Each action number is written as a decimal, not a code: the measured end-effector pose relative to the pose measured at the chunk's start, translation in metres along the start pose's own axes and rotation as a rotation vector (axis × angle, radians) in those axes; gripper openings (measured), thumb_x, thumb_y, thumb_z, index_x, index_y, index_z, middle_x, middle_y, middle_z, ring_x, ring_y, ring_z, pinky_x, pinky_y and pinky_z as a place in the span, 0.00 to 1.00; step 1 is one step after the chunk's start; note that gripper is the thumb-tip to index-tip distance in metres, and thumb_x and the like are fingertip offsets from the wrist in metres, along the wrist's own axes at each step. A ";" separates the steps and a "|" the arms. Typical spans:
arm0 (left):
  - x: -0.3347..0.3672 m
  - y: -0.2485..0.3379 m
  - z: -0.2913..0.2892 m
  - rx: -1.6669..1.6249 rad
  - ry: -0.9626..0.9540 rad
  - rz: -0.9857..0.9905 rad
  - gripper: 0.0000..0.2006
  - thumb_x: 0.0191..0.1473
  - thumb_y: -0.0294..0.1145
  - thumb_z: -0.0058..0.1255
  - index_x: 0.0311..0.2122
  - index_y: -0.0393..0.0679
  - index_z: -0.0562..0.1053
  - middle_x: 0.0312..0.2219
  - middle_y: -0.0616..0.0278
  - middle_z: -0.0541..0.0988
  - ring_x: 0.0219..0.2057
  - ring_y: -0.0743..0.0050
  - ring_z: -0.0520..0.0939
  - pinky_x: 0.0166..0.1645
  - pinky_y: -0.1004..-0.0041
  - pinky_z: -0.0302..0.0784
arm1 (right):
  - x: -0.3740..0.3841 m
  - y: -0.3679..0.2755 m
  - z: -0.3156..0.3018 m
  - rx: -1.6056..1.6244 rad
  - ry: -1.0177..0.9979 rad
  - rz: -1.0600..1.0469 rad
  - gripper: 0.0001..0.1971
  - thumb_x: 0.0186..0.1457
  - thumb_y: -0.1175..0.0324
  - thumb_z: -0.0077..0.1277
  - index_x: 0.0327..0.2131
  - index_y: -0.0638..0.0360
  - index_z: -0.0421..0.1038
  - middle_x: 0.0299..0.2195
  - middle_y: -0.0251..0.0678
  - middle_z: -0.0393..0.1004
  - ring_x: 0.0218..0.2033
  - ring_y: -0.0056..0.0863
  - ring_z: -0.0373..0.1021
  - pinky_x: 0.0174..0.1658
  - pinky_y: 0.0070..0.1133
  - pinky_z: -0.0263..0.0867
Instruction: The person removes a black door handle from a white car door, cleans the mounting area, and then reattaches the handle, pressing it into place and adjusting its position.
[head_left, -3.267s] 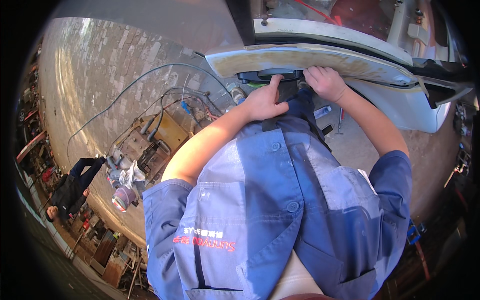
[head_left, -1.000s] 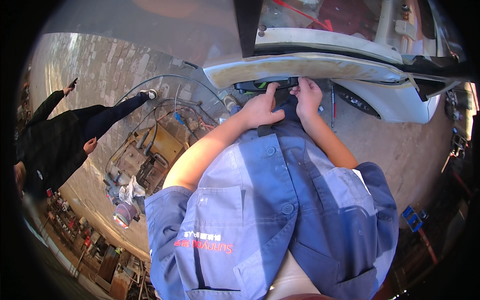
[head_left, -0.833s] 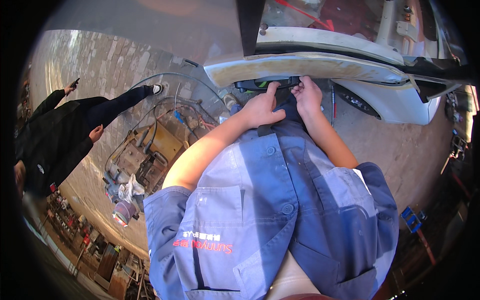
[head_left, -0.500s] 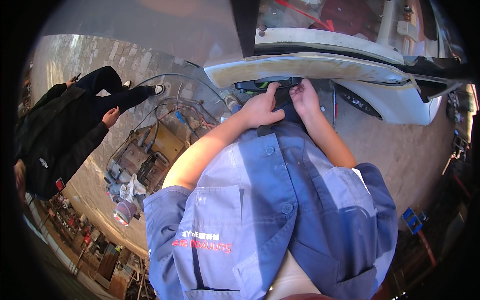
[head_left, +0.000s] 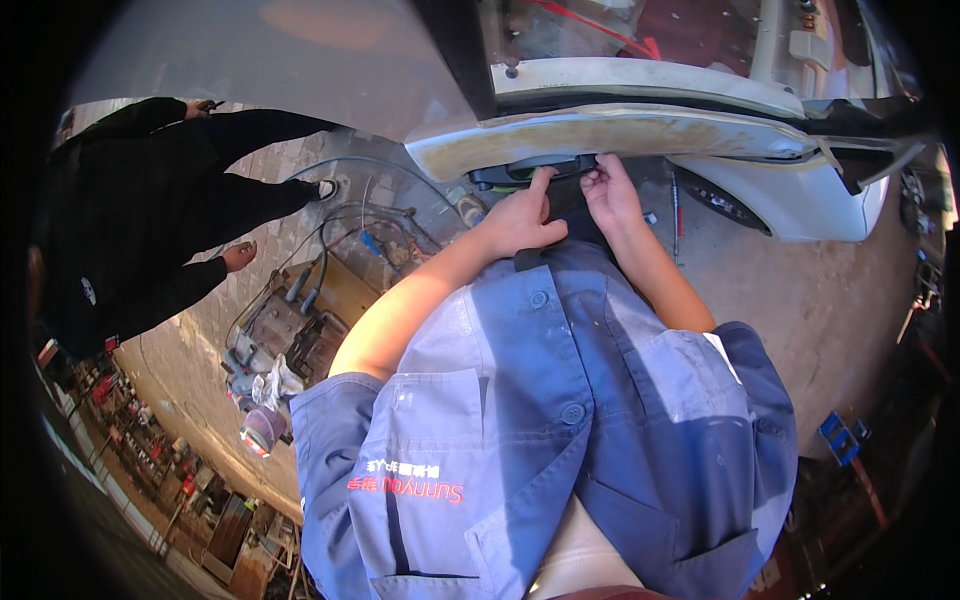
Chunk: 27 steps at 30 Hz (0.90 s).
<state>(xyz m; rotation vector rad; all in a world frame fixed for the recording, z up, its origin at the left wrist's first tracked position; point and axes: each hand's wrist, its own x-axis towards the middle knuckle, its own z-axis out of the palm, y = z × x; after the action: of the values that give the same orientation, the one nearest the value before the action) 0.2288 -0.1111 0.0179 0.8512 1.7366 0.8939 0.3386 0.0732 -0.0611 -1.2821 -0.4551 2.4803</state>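
Note:
A black, curved plastic piece (head_left: pixel 530 172) with a bit of green inside lies against the lower edge of a white car panel (head_left: pixel 610 134) that has tan, sanded patches. My left hand (head_left: pixel 522 220) is in front of it. Its index finger is stretched out to the piece and its thumb stands apart; the other fingers are mostly hidden. At the right end of the piece, my right hand (head_left: pixel 612 200) has its fingertips pinched together close to the panel edge. What lies between those fingertips, if anything, is too small to make out.
A person in dark clothes (head_left: pixel 150 210) stands at the left. Below them on the floor are a worn machine (head_left: pixel 285 325) with hoses and a tub (head_left: pixel 262 428). Right of my hands are a car wheel (head_left: pixel 722 205) and a thin red rod (head_left: pixel 677 215). A blue tool (head_left: pixel 842 438) is farther right.
The person at the left has shifted upward in the picture, and their arms have moved. The view has turned slightly. My hands stay at the black piece with almost the same finger positions.

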 end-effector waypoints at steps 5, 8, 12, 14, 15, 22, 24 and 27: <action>0.001 0.000 0.000 0.017 -0.013 -0.025 0.47 0.51 0.44 0.61 0.68 0.29 0.52 0.24 0.52 0.81 0.27 0.48 0.84 0.35 0.58 0.79 | 0.001 0.001 0.001 -0.013 0.038 0.003 0.03 0.62 0.72 0.58 0.35 0.53 0.74 0.30 0.26 0.72 0.29 0.19 0.66 0.32 0.20 0.65; 0.001 0.001 0.000 0.022 -0.014 -0.035 0.47 0.51 0.44 0.62 0.68 0.29 0.52 0.23 0.52 0.81 0.27 0.49 0.84 0.34 0.58 0.79 | 0.002 0.000 0.005 0.018 0.049 0.021 0.03 0.62 0.73 0.57 0.35 0.53 0.73 0.30 0.27 0.71 0.28 0.19 0.65 0.32 0.20 0.64; 0.000 0.003 0.001 0.003 -0.008 -0.039 0.47 0.51 0.43 0.62 0.68 0.30 0.52 0.23 0.53 0.81 0.27 0.50 0.84 0.34 0.59 0.79 | 0.003 0.000 0.008 0.003 0.050 0.007 0.03 0.61 0.73 0.57 0.34 0.53 0.72 0.29 0.27 0.70 0.28 0.19 0.64 0.31 0.20 0.63; 0.000 0.004 0.001 0.001 -0.007 -0.049 0.47 0.51 0.43 0.62 0.68 0.30 0.52 0.23 0.53 0.80 0.27 0.50 0.84 0.34 0.59 0.78 | 0.003 0.001 0.009 0.003 0.060 0.000 0.04 0.61 0.73 0.57 0.34 0.53 0.72 0.29 0.26 0.69 0.28 0.19 0.63 0.31 0.20 0.63; -0.001 0.005 0.001 0.001 -0.005 -0.047 0.47 0.50 0.43 0.62 0.68 0.30 0.52 0.23 0.53 0.80 0.27 0.50 0.84 0.34 0.59 0.78 | 0.003 0.001 0.009 -0.002 0.052 0.000 0.04 0.61 0.73 0.57 0.34 0.53 0.72 0.29 0.26 0.69 0.28 0.19 0.63 0.31 0.20 0.63; -0.001 0.005 0.002 0.002 0.006 -0.048 0.47 0.50 0.43 0.62 0.68 0.31 0.52 0.23 0.53 0.79 0.26 0.51 0.83 0.33 0.59 0.78 | 0.005 0.001 0.007 -0.006 0.045 -0.008 0.04 0.61 0.73 0.57 0.33 0.52 0.71 0.28 0.25 0.68 0.27 0.19 0.63 0.31 0.20 0.62; -0.001 0.005 0.003 -0.002 0.013 -0.046 0.46 0.50 0.43 0.62 0.68 0.31 0.52 0.23 0.54 0.79 0.26 0.51 0.83 0.33 0.59 0.78 | 0.006 0.002 0.007 0.006 0.053 -0.007 0.04 0.61 0.73 0.57 0.33 0.52 0.72 0.28 0.25 0.68 0.27 0.19 0.63 0.31 0.20 0.62; -0.001 0.003 0.004 -0.003 0.020 -0.037 0.46 0.51 0.43 0.62 0.68 0.32 0.52 0.23 0.54 0.79 0.26 0.51 0.82 0.33 0.59 0.77 | 0.006 0.003 0.006 0.031 0.068 -0.008 0.04 0.61 0.74 0.56 0.33 0.52 0.72 0.28 0.25 0.68 0.27 0.19 0.63 0.31 0.20 0.63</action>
<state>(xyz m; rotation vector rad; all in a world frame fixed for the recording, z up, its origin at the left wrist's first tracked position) 0.2333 -0.1092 0.0200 0.8080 1.7616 0.8831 0.3294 0.0726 -0.0632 -1.3455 -0.4022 2.4192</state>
